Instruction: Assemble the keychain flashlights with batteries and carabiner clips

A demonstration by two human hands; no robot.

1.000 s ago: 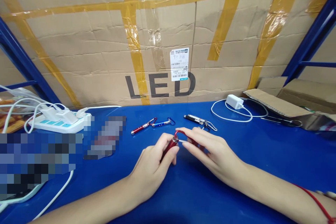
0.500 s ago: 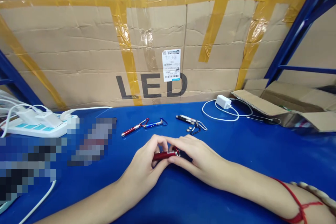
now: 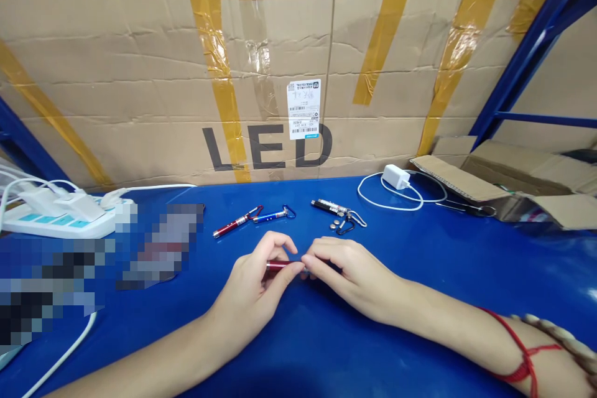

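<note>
My left hand (image 3: pixel 252 286) is closed round a red keychain laser pointer (image 3: pixel 278 265), thumb along its near side. The pointer lies nearly level, its left end showing by the fingers. At its right end, the thumb and fingers of my right hand (image 3: pixel 349 273) pinch the tip and hide most of it. Beyond my hands lie another red pointer (image 3: pixel 232 224) and a blue pointer (image 3: pixel 271 217), each with a clip. To their right are a black pointer (image 3: pixel 324 206) and a silver pointer with clips, beside several small round button cells (image 3: pixel 334 226).
A white power strip (image 3: pixel 51 224) with plugs and cables stands at the left, near a blurred-out flat object (image 3: pixel 163 242). A white charger (image 3: pixel 395 176) with cable, scissors (image 3: pixel 466 208) and an open carton (image 3: pixel 522 174) lie back right. A large taped cardboard box (image 3: pixel 153 106) walls the back.
My right fingers have closed in on the pointer's right end, covering the metal ring that showed there. My left index finger has lifted slightly away. The view has shifted a little.
</note>
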